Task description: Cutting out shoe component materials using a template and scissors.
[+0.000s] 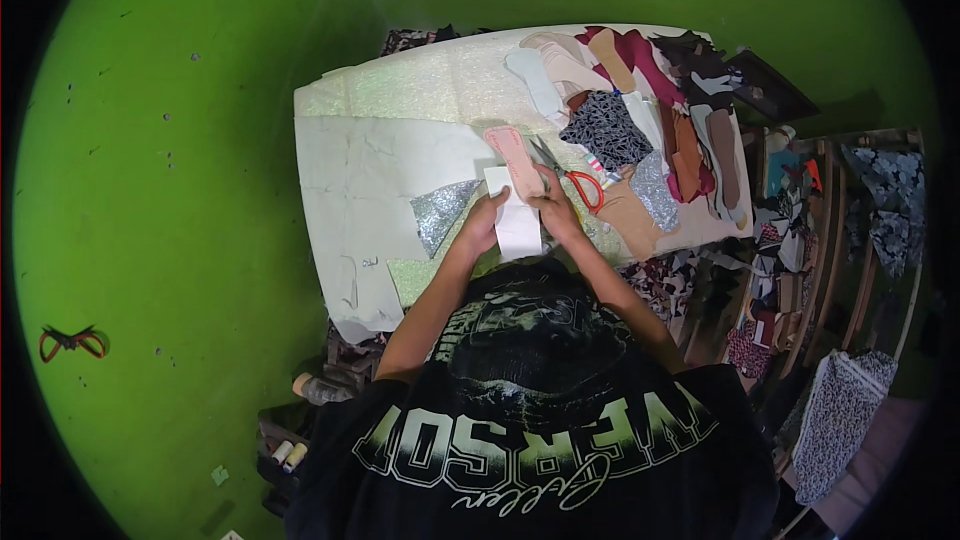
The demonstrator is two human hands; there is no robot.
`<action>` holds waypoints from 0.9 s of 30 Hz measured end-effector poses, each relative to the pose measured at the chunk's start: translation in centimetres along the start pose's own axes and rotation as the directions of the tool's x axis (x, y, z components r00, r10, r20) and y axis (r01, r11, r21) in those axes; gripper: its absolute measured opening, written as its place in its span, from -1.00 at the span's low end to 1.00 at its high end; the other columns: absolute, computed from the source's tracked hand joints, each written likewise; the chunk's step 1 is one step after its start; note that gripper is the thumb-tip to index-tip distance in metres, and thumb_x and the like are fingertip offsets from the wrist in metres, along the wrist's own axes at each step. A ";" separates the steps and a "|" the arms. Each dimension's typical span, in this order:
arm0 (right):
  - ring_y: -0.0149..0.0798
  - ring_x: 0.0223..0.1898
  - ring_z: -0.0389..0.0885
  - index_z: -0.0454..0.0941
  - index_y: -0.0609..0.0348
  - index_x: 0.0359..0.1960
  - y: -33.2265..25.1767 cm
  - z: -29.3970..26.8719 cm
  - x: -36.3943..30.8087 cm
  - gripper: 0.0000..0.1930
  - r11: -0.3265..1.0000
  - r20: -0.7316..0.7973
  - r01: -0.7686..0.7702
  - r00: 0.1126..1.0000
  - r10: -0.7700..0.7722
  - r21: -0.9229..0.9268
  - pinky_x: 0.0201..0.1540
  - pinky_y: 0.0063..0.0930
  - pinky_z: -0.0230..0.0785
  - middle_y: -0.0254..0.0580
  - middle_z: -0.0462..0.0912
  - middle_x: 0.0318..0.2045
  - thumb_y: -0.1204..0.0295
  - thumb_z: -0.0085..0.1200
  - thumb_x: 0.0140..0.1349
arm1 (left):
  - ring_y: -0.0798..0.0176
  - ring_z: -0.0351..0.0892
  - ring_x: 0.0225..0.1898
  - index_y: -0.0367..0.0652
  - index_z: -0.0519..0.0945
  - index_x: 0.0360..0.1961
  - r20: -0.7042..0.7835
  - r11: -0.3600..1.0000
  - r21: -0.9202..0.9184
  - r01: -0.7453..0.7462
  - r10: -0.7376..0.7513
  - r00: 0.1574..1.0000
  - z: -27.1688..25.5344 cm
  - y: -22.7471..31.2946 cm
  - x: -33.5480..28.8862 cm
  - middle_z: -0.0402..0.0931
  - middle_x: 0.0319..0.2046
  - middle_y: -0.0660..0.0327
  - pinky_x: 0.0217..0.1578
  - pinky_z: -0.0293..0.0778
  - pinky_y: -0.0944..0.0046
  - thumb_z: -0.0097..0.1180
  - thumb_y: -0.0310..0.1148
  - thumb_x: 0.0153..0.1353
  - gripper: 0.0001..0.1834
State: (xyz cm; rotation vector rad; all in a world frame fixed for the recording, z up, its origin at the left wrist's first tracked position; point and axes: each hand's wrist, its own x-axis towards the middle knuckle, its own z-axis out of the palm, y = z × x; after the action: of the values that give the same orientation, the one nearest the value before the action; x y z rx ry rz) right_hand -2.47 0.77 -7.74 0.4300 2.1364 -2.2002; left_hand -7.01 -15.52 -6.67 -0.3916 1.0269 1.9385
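Over the table, my left hand (484, 220) is closed on a white strip of material (518, 232) that hangs down toward my body. My right hand (557, 210) grips the lower end of a pink sole-shaped piece (511, 150) with a line of marks along its edge. The pink piece lies against the top of the white strip, partly overlapping it. Just right of my right hand rests a pair of scissors (585, 189) with red-orange handles, blades pointing away to the upper left. A grey glittery fabric piece (443, 215) is left of my hands.
The pale table (350, 180) carries a dark patterned cloth (607, 130), a tan piece (632, 220) and several sole-shaped cutouts (690, 155) on its right side. Shelves of fabric scraps (780, 260) stand at right. A green wall (180, 190) rises at left, with scissors (72, 342) hanging on it.
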 end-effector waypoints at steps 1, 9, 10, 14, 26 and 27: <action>-0.20 -0.25 0.61 0.16 -0.22 0.37 -0.5 -0.5 0.1 -0.27 0.986 0.002 -0.096 0.995 0.097 -0.138 -0.18 -0.37 0.46 -0.09 0.63 -0.19 0.60 0.02 0.13 | 0.11 0.57 0.03 -0.22 0.30 0.23 -0.069 0.998 -0.066 0.005 -0.010 0.998 0.5 0.4 -0.2 0.51 0.04 0.06 0.04 0.52 0.08 -0.06 -0.18 0.44 -0.54; -0.23 -0.24 0.65 0.30 0.02 0.29 -5.1 0.1 -1.1 -0.36 0.889 0.107 0.062 0.994 -0.014 -0.454 -0.13 -0.39 0.48 -0.02 0.67 -0.14 0.60 0.08 0.09 | 0.10 0.58 0.02 -0.17 0.36 0.19 -0.087 0.953 -0.282 -0.108 0.087 0.992 0.4 2.9 -0.9 0.54 -0.01 0.12 0.03 0.54 0.03 -0.04 -0.14 0.43 -0.56; -0.22 -0.18 0.66 0.35 0.07 0.26 -4.6 -0.1 -1.0 -0.38 0.883 0.182 0.186 0.976 -0.117 -0.431 -0.11 -0.41 0.48 0.00 0.65 -0.07 0.63 0.09 0.08 | 0.10 0.58 0.02 -0.17 0.36 0.19 -0.089 0.952 -0.282 -0.118 0.097 0.991 0.9 3.2 -1.1 0.54 -0.01 0.12 0.03 0.54 0.03 -0.04 -0.14 0.43 -0.56; -0.30 -0.08 0.63 0.45 0.13 0.17 -7.3 0.4 -1.6 -0.48 0.941 0.274 0.002 0.957 0.096 -0.338 -0.04 -0.49 0.45 -0.12 0.61 0.01 0.67 0.12 0.12 | 0.17 0.60 -0.03 -0.17 0.40 0.15 -0.204 0.934 -0.189 -0.303 0.264 0.943 1.4 3.8 -2.1 0.56 -0.04 0.16 -0.01 0.57 0.11 0.08 -0.23 0.37 -0.60; -0.40 -0.19 0.62 0.20 0.14 0.32 -11.7 0.3 -2.8 -0.28 0.997 0.245 0.005 0.970 0.014 -0.074 -0.15 -0.56 0.45 -0.16 0.62 -0.22 0.58 0.28 0.11 | 0.23 0.59 -0.07 -0.19 0.42 0.10 -0.213 0.875 -0.215 -0.435 0.392 0.895 4.5 6.1 -4.0 0.56 -0.07 0.18 -0.01 0.56 0.16 0.03 -0.23 0.41 -0.65; -0.43 -0.22 0.61 0.23 0.16 0.30 -12.1 0.2 -2.6 -0.31 0.996 0.233 -0.077 0.969 0.086 -0.044 -0.18 -0.57 0.45 -0.17 0.63 -0.25 0.56 0.28 0.13 | 0.23 0.59 -0.07 -0.20 0.42 0.10 -0.173 0.876 -0.229 -0.425 0.393 0.903 4.6 6.3 -4.3 0.56 -0.07 0.18 -0.01 0.55 0.16 0.03 -0.23 0.41 -0.65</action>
State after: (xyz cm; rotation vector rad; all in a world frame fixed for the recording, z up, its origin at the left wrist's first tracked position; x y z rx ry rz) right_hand -2.66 0.74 4.60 0.2372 1.9938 -2.0514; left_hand -9.21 -16.01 2.00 -0.4719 0.9901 2.4761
